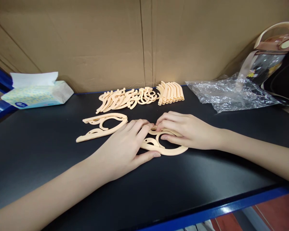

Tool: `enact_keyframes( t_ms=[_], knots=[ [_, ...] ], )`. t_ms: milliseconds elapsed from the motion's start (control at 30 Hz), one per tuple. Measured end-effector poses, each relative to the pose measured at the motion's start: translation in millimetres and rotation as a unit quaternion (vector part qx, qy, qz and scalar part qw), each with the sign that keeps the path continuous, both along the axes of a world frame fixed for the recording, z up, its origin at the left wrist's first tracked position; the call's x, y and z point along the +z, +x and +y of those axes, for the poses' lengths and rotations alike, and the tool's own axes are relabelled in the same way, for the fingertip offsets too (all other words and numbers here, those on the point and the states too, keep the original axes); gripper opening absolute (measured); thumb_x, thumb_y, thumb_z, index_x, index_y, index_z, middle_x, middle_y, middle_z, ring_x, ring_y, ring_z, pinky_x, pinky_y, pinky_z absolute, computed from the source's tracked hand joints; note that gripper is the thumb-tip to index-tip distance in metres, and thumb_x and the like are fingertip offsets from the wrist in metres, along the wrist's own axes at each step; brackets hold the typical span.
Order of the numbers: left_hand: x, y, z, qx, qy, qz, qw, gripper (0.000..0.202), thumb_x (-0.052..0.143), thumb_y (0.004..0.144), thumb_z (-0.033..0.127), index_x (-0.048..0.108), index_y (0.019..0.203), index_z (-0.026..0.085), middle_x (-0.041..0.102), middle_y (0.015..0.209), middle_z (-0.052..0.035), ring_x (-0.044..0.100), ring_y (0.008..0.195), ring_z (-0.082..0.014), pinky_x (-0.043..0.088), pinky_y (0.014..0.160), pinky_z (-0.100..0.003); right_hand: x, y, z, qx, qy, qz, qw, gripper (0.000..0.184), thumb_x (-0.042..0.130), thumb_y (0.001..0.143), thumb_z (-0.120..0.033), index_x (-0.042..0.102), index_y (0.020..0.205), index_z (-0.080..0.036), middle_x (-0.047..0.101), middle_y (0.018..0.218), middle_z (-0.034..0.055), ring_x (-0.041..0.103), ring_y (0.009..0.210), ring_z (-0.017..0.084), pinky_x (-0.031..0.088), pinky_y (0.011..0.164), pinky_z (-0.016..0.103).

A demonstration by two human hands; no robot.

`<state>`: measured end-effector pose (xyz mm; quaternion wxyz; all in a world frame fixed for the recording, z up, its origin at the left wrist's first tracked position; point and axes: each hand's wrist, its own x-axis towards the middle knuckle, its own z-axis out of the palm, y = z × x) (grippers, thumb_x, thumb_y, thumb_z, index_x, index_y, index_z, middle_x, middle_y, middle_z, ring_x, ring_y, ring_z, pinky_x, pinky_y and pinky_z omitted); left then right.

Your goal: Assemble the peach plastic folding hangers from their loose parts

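A peach plastic folding hanger (pixel 174 151), its two arms folded side by side and its hook curled between them, lies on the table under both hands. My left hand (pixel 127 146) is closed over its left end, thumb along the near arm and fingers across the top. Curled over the far arm is my right hand (pixel 185 130), with its thumb inside the hook's ring. My fingers hide part of both arms. Just left of my left hand lies another folded hanger (pixel 118 127) of the same kind, touched by neither hand as far as I can see.
Loose hanger parts (pixel 118 99) and a row of short curved arms (pixel 172 92) lie at the back, near the cardboard wall (pixel 98 41). A tissue pack (pixel 38 94) is at left. Crumpled clear plastic (pixel 231 93) and a drink bottle (pixel 267 61) stand at right on the black table (pixel 195 186).
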<state>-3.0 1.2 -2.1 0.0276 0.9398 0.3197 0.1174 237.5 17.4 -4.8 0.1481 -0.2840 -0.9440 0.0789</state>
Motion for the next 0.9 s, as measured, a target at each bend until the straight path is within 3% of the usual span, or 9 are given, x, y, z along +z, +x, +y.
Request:
enact_keyframes(
  t_ms=[900],
  knots=[
    [2.2, -1.2, -0.7, 0.001, -0.007, 0.004, 1.0, 0.053, 0.051, 0.094, 0.054, 0.05, 0.129, 0.014, 0.056, 0.129, -0.015, 0.057, 0.115, -0.0304, 0.048, 0.098, -0.047, 2.3, -1.7, -1.1, -0.002, -0.014, -0.002, 1.0, 0.022, 0.044, 0.1, -0.031, 0.058, 0.111, -0.019, 0.06, 0.113, 0.0083, 0.055, 0.102, 0.02, 0.048, 0.086, 0.036]
  ],
)
